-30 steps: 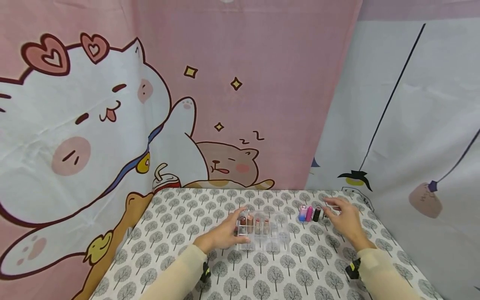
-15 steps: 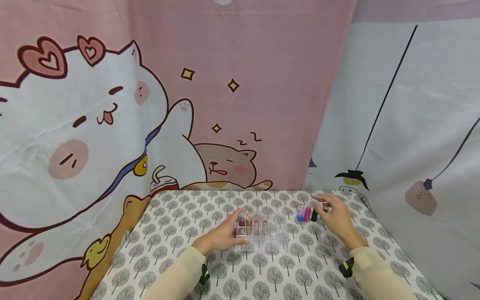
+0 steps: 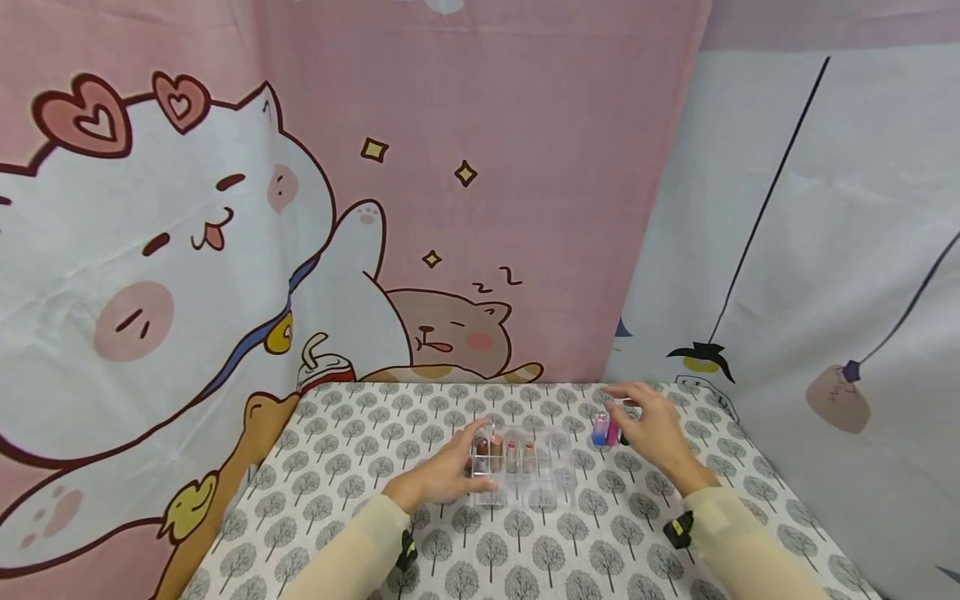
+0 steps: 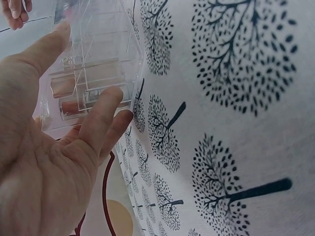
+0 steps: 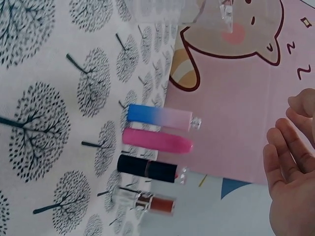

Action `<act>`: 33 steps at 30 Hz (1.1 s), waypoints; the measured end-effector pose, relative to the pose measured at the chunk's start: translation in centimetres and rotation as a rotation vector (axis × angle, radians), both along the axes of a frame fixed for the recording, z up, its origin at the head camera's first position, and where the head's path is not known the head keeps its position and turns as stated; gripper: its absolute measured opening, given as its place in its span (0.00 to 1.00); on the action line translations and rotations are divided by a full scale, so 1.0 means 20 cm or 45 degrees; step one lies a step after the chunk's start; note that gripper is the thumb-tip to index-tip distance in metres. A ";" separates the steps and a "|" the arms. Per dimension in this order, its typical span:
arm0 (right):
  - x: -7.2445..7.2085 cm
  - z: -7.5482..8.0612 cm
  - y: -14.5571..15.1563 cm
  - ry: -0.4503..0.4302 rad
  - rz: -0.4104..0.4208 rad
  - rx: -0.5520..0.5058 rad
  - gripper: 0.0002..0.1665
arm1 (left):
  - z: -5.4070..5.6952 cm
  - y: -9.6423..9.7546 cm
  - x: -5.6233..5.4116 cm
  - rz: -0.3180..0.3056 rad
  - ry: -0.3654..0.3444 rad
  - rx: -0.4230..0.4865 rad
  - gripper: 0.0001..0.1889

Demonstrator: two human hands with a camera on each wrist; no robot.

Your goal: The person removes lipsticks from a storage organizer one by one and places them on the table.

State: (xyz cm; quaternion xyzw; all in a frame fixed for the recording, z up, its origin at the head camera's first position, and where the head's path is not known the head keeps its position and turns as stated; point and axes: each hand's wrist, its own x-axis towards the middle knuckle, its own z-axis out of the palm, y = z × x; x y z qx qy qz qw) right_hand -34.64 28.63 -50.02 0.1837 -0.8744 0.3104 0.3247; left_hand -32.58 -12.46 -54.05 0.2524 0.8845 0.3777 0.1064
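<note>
My left hand (image 3: 442, 475) grips the left end of a clear plastic lipstick organizer (image 3: 564, 482), thumb at the near side and fingers at the far side. Inside its left compartments stand several lip tubes, among them a copper-coloured one (image 3: 497, 447). My right hand (image 3: 651, 429) hovers over the right of the table, holding nothing, fingers spread loosely from the thumb. Beside it, standing in a row, are a blue-to-pink lipstick (image 5: 158, 117), a bright pink tube (image 5: 157, 140), a black tube (image 5: 147, 168) and a clear lip gloss with a reddish-brown part (image 5: 162, 204).
The table is covered with a white cloth (image 3: 491, 550) printed with grey trees. Behind it hangs a pink cartoon curtain (image 3: 555, 208), with a pale curtain (image 3: 825, 250) at the right. The organizer's right-hand compartments show no tubes.
My right hand has moved left over the row of tubes, now covering the black one and the gloss in the head view. My left hand stays on the organizer.
</note>
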 end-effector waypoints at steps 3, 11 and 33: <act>0.01 -0.01 -0.02 -0.006 0.016 -0.003 0.17 | -0.01 0.00 0.00 -0.013 -0.001 0.008 0.59; 0.03 -0.06 -0.13 -0.007 0.086 -0.004 0.17 | -0.07 -0.03 -0.02 -0.067 0.019 0.045 0.58; 0.06 -0.12 -0.37 -0.032 0.377 0.044 0.19 | -0.01 0.00 -0.01 -0.013 0.008 0.016 0.58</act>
